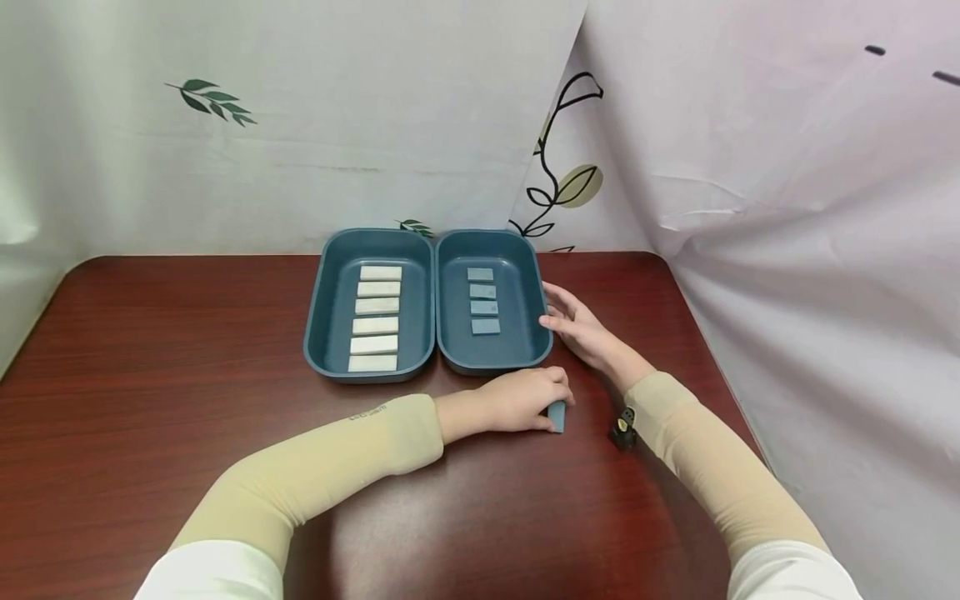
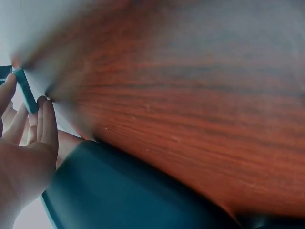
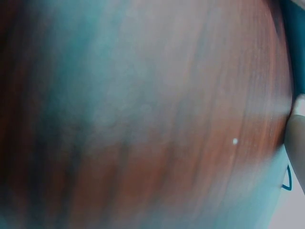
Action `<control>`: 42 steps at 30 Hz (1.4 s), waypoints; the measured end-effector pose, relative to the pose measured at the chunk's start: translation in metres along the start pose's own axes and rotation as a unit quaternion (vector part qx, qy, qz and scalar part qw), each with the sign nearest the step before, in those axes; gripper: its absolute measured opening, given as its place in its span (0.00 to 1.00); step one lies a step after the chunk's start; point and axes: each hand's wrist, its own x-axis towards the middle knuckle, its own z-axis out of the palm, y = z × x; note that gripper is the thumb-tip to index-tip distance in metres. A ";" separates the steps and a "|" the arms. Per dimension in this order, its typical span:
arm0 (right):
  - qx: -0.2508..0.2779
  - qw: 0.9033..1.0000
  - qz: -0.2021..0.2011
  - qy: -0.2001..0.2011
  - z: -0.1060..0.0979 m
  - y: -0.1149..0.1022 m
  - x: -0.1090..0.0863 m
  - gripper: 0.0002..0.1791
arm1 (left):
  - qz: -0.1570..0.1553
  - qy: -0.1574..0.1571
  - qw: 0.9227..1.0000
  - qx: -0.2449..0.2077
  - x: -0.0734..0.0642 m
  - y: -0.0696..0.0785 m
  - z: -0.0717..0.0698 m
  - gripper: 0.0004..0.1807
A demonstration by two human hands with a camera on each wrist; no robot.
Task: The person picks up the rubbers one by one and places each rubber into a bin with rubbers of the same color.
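Two dark blue trays stand side by side at the table's back. In the left tray (image 1: pixel 318 333) lies a column of several white rectangular blocks (image 1: pixel 377 306); in the right tray (image 1: pixel 525 333), a column of several grey-blue blocks (image 1: pixel 483 307). My left hand (image 1: pixel 521 400) pinches another grey-blue block (image 1: pixel 557 417) in front of the right tray's near right corner; the left wrist view shows this block (image 2: pixel 27 90) between thumb and fingers. My right hand (image 1: pixel 585 333) rests against the right tray's outer right side, thumb at the rim, fingers loosely extended. The right wrist view catches only a thumb (image 3: pixel 298 129).
The trays stand on a dark red-brown wooden table (image 1: pixel 165 375). White cloth (image 1: pixel 337 108) with leaf prints hangs behind it, and more cloth (image 1: pixel 810 250) falls along the right edge. A small black device (image 1: pixel 622 429) sits at my right wrist.
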 end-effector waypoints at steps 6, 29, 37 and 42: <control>0.006 1.000 -0.003 -0.003 0.002 -0.001 0.000 0.40 | -0.012 0.008 1.000 0.020 -0.003 0.009 -0.001 0.20; 0.026 1.000 -0.008 0.003 0.004 -0.002 0.000 0.40 | -0.009 -0.023 0.994 0.110 -0.016 0.024 -0.025 0.05; 0.018 1.000 -0.003 0.008 0.003 -0.001 -0.001 0.39 | -0.008 -0.020 0.992 0.121 -0.022 0.019 -0.024 0.09; 0.022 1.000 -0.004 0.009 0.002 0.000 0.000 0.39 | -0.023 -0.018 0.995 0.091 -0.025 0.016 -0.029 0.10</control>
